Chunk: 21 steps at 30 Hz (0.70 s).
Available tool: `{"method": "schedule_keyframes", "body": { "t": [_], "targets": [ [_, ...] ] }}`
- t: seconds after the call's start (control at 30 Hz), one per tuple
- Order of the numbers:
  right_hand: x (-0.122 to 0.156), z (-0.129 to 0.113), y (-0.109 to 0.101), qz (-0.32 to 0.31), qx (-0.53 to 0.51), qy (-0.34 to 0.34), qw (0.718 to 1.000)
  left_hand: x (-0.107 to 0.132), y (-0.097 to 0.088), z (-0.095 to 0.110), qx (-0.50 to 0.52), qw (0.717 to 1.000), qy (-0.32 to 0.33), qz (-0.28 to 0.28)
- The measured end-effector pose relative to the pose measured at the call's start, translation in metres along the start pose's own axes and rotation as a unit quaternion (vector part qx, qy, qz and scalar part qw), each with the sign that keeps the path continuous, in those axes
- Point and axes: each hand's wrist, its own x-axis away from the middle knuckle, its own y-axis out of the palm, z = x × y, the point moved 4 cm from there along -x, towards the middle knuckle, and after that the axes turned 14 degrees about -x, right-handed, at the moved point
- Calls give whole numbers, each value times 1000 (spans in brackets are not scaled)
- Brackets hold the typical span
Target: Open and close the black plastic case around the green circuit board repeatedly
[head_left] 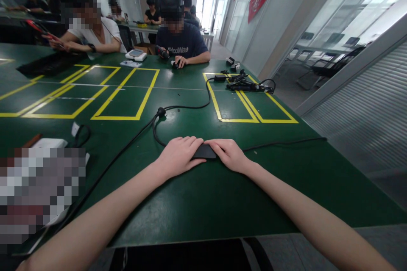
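A flat black power adapter [205, 151] lies on the green table in front of me, its middle showing between my hands. My left hand [178, 156] is closed over its left part, thumb along the near edge and fingers across the top. At the other end, my right hand [230, 154] has its fingers bent together and touching the adapter's right side; its hold there is partly hidden. A black cable [154, 125] runs in under my left hand. Another cable [286, 141] leads away to the right from behind my right hand.
Yellow tape rectangles [139, 112] mark the green table [203, 207]. A pile of black cables and gear [246, 84] lies at the far right. A cable knot [161, 112] sits left of centre. Blurred items [41, 186] are at left. Several people sit across the table.
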Motion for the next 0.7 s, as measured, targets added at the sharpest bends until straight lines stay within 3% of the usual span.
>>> {"method": "schedule_keyframes", "body": {
  "t": [0.2, 0.37, 0.6, 0.7],
  "targets": [
    [1, 0, 0, -23, -39, 36, 998, -1, -1, 4, 17, 998, 20, -58],
    [5, -14, 0, -101, -30, -23, 994, 1, 2, -4, 40, 995, 30, -88],
    [5, -15, 0, -133, -20, -50, 990, 0, 4, -8, 66, 993, 16, -97],
    [4, -9, -2, -120, -51, -38, 991, -1, 4, -11, 75, 995, 8, -63]
  ]
}}
